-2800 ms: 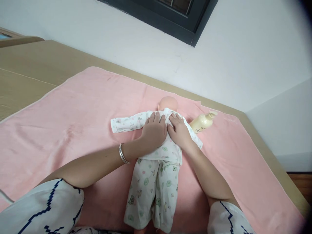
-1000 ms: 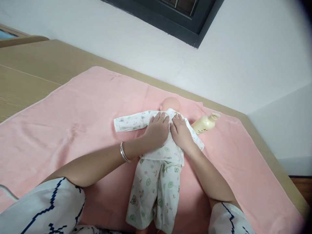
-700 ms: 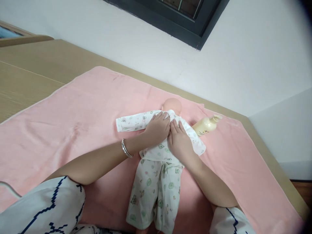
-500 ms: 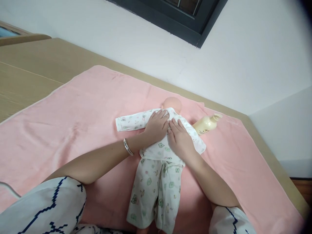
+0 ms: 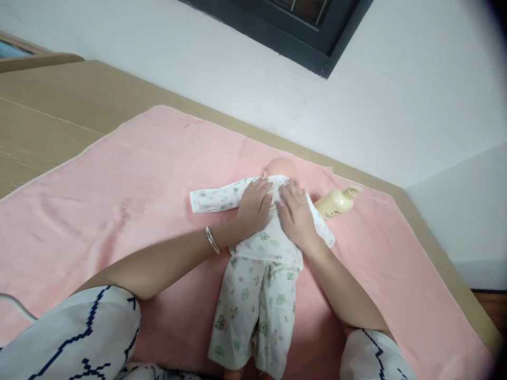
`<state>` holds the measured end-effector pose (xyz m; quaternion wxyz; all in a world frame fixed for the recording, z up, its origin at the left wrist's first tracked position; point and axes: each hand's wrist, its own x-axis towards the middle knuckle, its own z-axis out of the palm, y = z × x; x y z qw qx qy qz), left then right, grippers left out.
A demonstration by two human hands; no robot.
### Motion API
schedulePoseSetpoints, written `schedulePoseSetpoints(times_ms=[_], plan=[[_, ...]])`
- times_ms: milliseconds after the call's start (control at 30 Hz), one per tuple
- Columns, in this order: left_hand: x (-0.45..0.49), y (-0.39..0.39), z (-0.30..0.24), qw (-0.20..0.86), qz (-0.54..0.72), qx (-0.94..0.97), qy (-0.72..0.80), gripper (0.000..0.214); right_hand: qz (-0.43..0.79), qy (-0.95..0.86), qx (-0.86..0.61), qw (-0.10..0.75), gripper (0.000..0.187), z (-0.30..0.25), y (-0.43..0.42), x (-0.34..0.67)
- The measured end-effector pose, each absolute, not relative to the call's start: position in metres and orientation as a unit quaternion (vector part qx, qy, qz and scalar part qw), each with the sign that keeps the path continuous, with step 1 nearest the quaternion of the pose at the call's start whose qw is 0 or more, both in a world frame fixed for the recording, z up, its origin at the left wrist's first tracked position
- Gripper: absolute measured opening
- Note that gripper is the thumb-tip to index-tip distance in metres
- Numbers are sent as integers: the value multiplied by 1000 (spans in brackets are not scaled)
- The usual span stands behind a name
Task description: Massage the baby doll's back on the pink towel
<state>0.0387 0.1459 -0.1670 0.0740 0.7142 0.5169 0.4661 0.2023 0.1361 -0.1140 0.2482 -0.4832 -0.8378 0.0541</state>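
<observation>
A baby doll (image 5: 281,167) lies on a pink blanket (image 5: 166,153), its bald head pointing away from me. It wears a white printed top (image 5: 266,244) and matching trousers (image 5: 240,311); its face is out of sight. Flat on the left side of the top rests my left hand (image 5: 255,205), fingers together and stretched out. My right hand (image 5: 296,214) lies on the right side of the chest or back, fingers extended and slightly blurred. Neither hand grasps anything. Close to the doll's right-hand sleeve, a pale yellow pump bottle (image 5: 336,203) lies on its side.
The blanket covers part of a wooden surface (image 5: 47,111) that meets a white wall (image 5: 237,68). A dark window frame (image 5: 301,37) is set in the wall. At the left edge a pale cable (image 5: 18,304) crosses the blanket.
My right hand has slid slightly up and to the right over the top, so the gap between my hands is wider. My left hand stays nearly in place.
</observation>
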Motion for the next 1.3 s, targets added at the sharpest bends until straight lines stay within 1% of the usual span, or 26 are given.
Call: schedulePoseSetpoints(times_ms=[67, 100, 200, 267, 367, 433, 567, 600, 733, 800, 967, 1100, 1200, 1300], plan=[[38, 146, -168, 74, 472, 716, 509, 51, 77, -854, -467, 214, 55, -117, 133, 198], [38, 145, -169, 74, 473, 716, 507, 52, 81, -855, -466, 215, 55, -117, 132, 198], [38, 145, -169, 76, 476, 713, 508, 51, 57, -839, -470, 270, 54, -114, 128, 198], [39, 145, -168, 75, 473, 715, 509, 50, 42, -837, -471, 276, 54, -114, 128, 197], [39, 145, -165, 72, 470, 720, 505, 51, 63, -861, -461, 207, 54, -114, 129, 195], [39, 144, -164, 74, 470, 721, 505, 51, 77, -869, -451, 190, 53, -113, 128, 195], [39, 144, -163, 82, 465, 721, 507, 48, 40, -849, -456, 264, 54, -110, 125, 198], [39, 144, -163, 83, 463, 722, 507, 47, 32, -846, -461, 267, 54, -111, 125, 198], [39, 147, -164, 81, 454, 728, 508, 47, 62, -850, -481, 205, 57, -122, 134, 194], [39, 150, -165, 81, 449, 730, 509, 48, 68, -848, -488, 196, 56, -127, 137, 192], [38, 154, -168, 80, 449, 729, 510, 50, 59, -844, -490, 212, 55, -128, 139, 191], [36, 153, -164, 79, 430, 744, 505, 57, 67, -840, -490, 225, 55, -129, 137, 193], [34, 151, -161, 87, 420, 750, 503, 61, 68, -827, -496, 256, 53, -132, 133, 194], [34, 149, -155, 69, 419, 754, 501, 61, 70, -804, -510, 296, 55, -128, 126, 194]])
